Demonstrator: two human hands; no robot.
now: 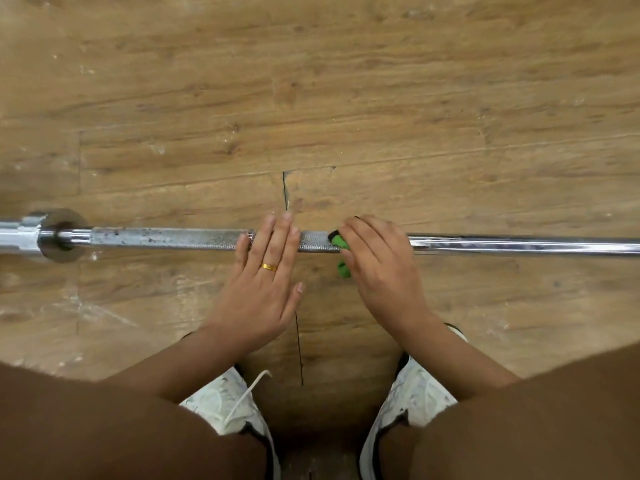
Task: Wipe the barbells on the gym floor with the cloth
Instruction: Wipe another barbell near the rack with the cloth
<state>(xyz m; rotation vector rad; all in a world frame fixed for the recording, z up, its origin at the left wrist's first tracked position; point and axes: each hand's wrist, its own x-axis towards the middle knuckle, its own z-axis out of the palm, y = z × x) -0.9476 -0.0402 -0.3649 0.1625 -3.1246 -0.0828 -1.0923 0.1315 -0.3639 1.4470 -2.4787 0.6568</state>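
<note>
While one barbell (194,239) lies across the wood floor (311,98), my left hand (263,282) rests flat, fingers straight, on its shaft; my right hand (377,265) grips one green cloth (341,242) against it.

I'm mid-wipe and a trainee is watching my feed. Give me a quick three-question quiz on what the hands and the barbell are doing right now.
1. True or false: the left hand lies across the barbell with its fingers straight.
2. Which hand holds the green cloth against the barbell? A) left hand B) right hand C) neither
3. Fill in: the sleeve, the thick end of the barbell, lies to the person's ____.

Key: 1 true; 2 B; 3 left.
</note>
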